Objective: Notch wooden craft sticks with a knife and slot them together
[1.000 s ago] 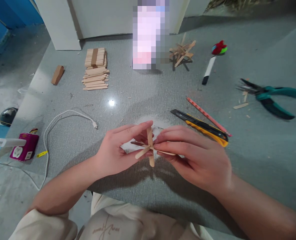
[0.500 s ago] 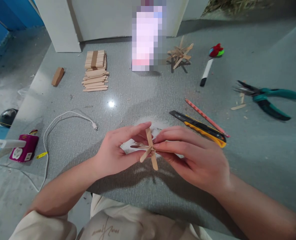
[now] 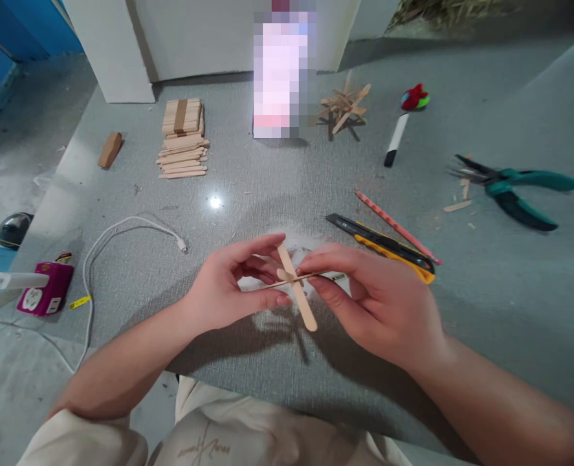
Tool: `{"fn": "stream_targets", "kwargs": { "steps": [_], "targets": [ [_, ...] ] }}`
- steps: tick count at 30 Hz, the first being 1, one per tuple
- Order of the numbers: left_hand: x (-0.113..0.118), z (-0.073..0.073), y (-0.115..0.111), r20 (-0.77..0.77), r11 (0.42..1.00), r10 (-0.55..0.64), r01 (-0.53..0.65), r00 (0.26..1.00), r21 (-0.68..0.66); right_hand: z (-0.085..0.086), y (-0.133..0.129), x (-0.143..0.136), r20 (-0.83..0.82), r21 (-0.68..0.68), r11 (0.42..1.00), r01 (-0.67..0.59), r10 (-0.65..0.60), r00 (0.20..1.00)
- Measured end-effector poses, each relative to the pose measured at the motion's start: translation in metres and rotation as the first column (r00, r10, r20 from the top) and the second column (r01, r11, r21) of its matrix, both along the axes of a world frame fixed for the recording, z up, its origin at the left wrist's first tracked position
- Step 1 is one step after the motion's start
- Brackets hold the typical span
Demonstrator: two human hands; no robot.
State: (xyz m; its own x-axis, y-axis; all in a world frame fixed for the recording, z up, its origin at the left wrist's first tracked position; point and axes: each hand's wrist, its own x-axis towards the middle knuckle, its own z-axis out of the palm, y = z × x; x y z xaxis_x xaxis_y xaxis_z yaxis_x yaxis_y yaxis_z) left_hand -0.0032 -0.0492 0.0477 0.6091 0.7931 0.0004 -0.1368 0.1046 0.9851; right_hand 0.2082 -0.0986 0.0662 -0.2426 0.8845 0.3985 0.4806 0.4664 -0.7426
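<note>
Crossed wooden sticks (image 3: 305, 304) are held between my two hands above the grey table, joined near their middles. My left hand (image 3: 235, 278) grips them from the left, its index fingertip at the upper end of one stick and its thumb lower down. On the other side, my right hand (image 3: 374, 298) pinches a stick between thumb and fingers. A white patch (image 3: 294, 243) lies on the table beneath, partly hidden by the hands. Just beyond my right hand are a yellow and black cutter knife (image 3: 381, 246) and a red pencil (image 3: 396, 224).
Stick bundle (image 3: 182, 116) and loose sticks (image 3: 182, 158) lie at the back left, a stick cluster (image 3: 345, 107) at the back. Pliers (image 3: 505, 184) and a marker (image 3: 396, 140) are right; a white cable (image 3: 90, 272) and purple adapter (image 3: 46, 288) left.
The crossed sticks have turned in my hands, so one now slants more toward the lower right. My right hand has shifted slightly and its thumb shows more. The whole view has moved a little.
</note>
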Motion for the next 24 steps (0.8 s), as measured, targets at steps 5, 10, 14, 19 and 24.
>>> {"fn": "stream_targets", "kwargs": {
  "steps": [5, 10, 14, 19, 24],
  "targets": [
    [0.0007, 0.0023, -0.0028, -0.039, 0.997, 0.006, -0.008, 0.999, -0.074, -0.0009, -0.002, -0.0011, 0.036, 0.005, 1.0, 0.029, -0.029, 0.999],
    [0.0009, 0.003, -0.0062, 0.065, 0.978, 0.016, -0.002, 0.998, -0.207, 0.0021, -0.0049, -0.0032, 0.097, 0.055, 0.998, 0.022, -0.027, 0.995],
    [0.0024, 0.0019, -0.0064, 0.101, 0.97, 0.035, -0.01, 0.994, -0.244, 0.0046, -0.0054, -0.0042, 0.135, 0.066, 0.998, 0.001, -0.01, 0.991],
    [0.003, 0.0034, -0.0063, 0.078, 0.967, 0.041, -0.019, 0.996, -0.256, 0.004, -0.005, -0.0048, 0.154, 0.067, 0.997, -0.028, 0.018, 0.988],
    [0.0015, 0.0058, -0.0075, 0.007, 0.972, 0.023, -0.021, 1.0, -0.233, 0.0045, -0.0063, -0.0045, 0.158, 0.07, 0.997, -0.042, 0.03, 0.987]
  ]
}}
